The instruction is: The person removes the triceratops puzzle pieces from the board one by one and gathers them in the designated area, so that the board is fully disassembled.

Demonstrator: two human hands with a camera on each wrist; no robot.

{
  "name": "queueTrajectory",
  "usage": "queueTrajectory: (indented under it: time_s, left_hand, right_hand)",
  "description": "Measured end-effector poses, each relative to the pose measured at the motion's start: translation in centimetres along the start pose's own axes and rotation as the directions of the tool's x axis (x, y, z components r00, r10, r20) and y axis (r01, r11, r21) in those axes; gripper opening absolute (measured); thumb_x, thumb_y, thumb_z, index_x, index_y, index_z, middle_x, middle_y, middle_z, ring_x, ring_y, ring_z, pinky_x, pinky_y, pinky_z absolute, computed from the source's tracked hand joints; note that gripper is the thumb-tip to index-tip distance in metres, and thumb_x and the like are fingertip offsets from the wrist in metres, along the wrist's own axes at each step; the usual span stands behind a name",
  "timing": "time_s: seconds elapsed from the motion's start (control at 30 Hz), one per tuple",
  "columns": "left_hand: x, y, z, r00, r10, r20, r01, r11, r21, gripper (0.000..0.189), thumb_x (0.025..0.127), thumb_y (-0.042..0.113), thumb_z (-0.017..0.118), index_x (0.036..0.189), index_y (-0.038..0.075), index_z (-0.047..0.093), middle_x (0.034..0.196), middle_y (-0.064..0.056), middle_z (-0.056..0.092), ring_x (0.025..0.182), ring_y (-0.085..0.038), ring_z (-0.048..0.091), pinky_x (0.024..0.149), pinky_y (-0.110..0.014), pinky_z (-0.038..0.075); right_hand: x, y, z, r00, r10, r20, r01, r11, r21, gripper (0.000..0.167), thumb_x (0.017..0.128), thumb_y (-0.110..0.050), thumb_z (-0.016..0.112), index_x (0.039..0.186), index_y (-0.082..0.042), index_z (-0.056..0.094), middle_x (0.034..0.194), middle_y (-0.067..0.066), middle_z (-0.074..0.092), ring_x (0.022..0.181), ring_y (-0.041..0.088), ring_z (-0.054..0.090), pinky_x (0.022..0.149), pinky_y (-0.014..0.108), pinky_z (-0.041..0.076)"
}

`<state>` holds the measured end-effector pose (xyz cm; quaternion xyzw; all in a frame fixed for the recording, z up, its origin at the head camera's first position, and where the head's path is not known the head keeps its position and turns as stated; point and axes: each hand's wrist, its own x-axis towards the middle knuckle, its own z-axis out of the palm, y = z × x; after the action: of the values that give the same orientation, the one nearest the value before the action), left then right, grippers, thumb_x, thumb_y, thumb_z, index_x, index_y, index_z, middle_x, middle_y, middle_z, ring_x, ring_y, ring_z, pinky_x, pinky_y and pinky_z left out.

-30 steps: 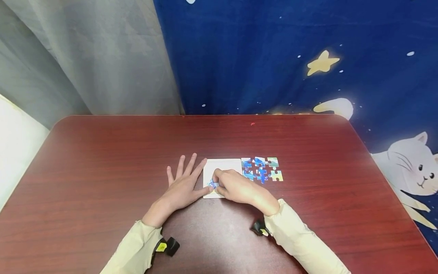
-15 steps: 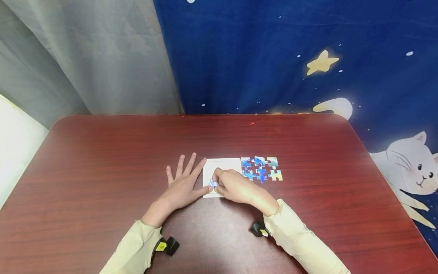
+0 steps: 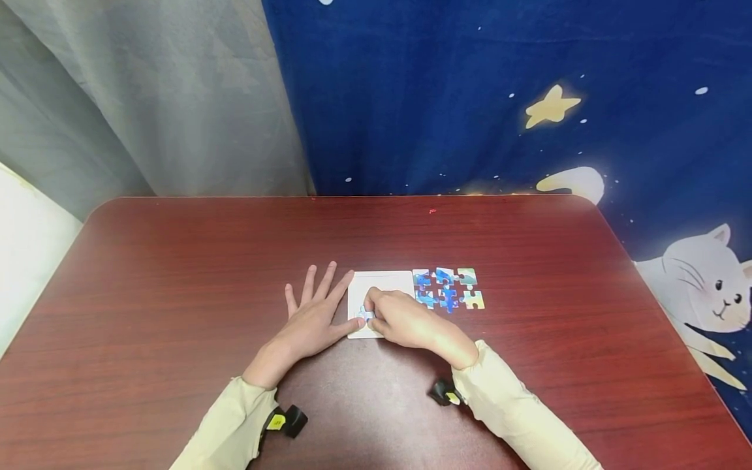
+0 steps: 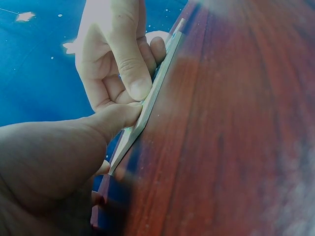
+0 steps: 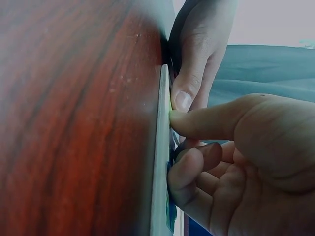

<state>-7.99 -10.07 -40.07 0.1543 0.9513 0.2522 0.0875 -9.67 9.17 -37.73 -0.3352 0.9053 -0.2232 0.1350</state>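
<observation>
A white square puzzle tray lies flat on the table. My left hand is spread at its left side, the thumb pressing near the lower left corner. Beside that thumb, a blue puzzle piece shows on the tray, partly covered by fingers. My right hand reaches over the tray and pinches at this piece with thumb and curled fingers. In the right wrist view the right thumb is right at the tray's surface, just below the left thumb. The tray's pale edge shows in the left wrist view.
Several loose blue, green and yellow puzzle pieces lie in two rows against the tray's right side. The reddish-brown wooden table stretches around. Behind it hang a grey curtain and a blue star-and-cat curtain.
</observation>
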Motion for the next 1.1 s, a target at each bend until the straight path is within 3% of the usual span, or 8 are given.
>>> queueTrajectory:
  time_s: [0.33,0.57,1.1]
  left_hand:
    - [-0.05,0.03,0.0,1.0,-0.005,-0.006,0.005,1.0,0.008,0.084,0.083,0.058,0.058,0.15,0.022,0.021,0.155,-0.011,0.005,0.138,-0.037,-0.01,0.096,-0.068,-0.01]
    - [-0.1,0.1,-0.11,1.0,0.003,-0.002,-0.003,1.0,0.004,0.085,0.083,0.058,0.058,0.15,0.022,0.02,0.155,-0.011,0.004,0.138,-0.037,-0.01,0.096,-0.068,-0.01]
    - [-0.08,0.04,-0.07,1.0,0.009,-0.002,-0.009,1.0,0.007,0.085,0.083,0.058,0.058,0.15,0.022,0.02,0.155,-0.011,0.004,0.138,-0.037,-0.01,0.096,-0.068,-0.011]
  right_hand:
    - [-0.14,-0.02,0.05,0.999,-0.03,-0.036,0.03,1.0,0.006,0.014,0.084,-0.008,0.062,0.093,-0.007,0.051,0.061,-0.007,0.046,0.06,0.01,0.045,0.057,0.026,0.039]
    - [-0.21,0.17,-0.12,1.0,-0.028,-0.013,0.028,0.999,0.037,0.027,0.08,-0.02,0.072,0.094,-0.009,0.051,0.061,-0.006,0.044,0.057,0.008,0.042,0.054,0.024,0.037]
    - [-0.26,0.08,-0.01,1.0,-0.022,-0.022,0.023,0.999,0.049,0.022,0.084,-0.018,0.07,0.091,-0.009,0.051,0.058,-0.007,0.044,0.056,0.007,0.043,0.054,0.023,0.038]
